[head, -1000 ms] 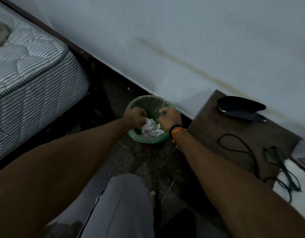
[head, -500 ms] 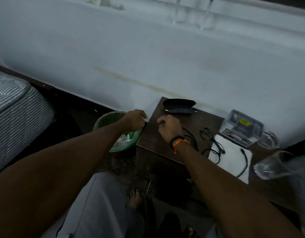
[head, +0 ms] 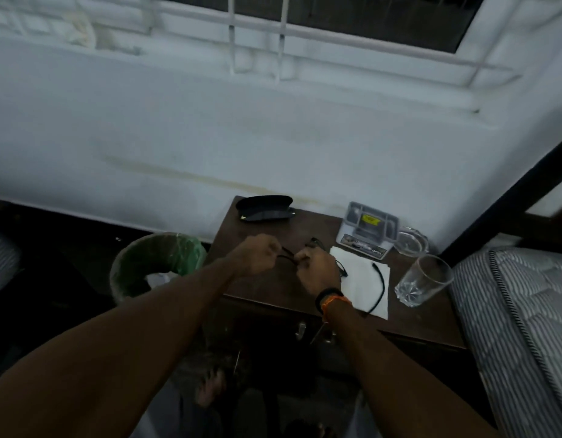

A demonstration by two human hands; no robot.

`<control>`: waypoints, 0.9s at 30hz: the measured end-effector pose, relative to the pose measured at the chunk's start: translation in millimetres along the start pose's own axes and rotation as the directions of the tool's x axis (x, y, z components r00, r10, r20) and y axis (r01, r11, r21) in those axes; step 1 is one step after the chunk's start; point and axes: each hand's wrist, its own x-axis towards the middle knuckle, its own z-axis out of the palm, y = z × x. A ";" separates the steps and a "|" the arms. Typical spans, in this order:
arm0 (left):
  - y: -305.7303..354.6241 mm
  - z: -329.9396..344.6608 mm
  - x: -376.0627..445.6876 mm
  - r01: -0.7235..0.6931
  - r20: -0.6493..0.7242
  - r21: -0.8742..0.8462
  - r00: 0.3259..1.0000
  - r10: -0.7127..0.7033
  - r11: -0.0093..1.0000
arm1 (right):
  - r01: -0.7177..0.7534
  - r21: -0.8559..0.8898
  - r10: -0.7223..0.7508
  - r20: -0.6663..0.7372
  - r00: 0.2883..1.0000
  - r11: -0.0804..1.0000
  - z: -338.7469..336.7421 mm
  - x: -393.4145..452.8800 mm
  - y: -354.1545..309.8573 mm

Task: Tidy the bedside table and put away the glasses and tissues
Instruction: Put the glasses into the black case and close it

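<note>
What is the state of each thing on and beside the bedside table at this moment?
Black-framed glasses: held over the table by both hands.
Left hand: pinches one temple.
Right hand: grips the frame.
Black glasses case: open, empty.
Clear drinking glass: upright, looks empty.
Green waste bin: upright, crumpled white tissue inside.
White paper napkin: flat, black cable lying on it.

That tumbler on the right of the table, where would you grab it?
Round the clear wall of the drinking glass, above its thick cut base, coming from the front edge of the bedside table. It stands upright there, apart from the tissue, so fingers can wrap it.
</note>
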 end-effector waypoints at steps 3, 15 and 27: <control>6.3 2.4 6.4 0.007 -0.063 0.085 0.998 -0.001 0.996 | -0.006 0.050 0.007 -0.035 0.999 0.999 -0.8 2.5 6.4; 26.8 6.4 68.1 -0.019 -0.387 -0.162 0.921 -0.046 0.987 | -0.134 0.075 0.145 -0.170 0.975 0.988 -14.3 46.8 50.3; -37.4 -11.3 94.9 0.166 -0.724 -0.287 0.607 -0.327 0.943 | -0.193 -0.271 0.156 -0.151 0.976 0.943 -2.8 76.2 67.8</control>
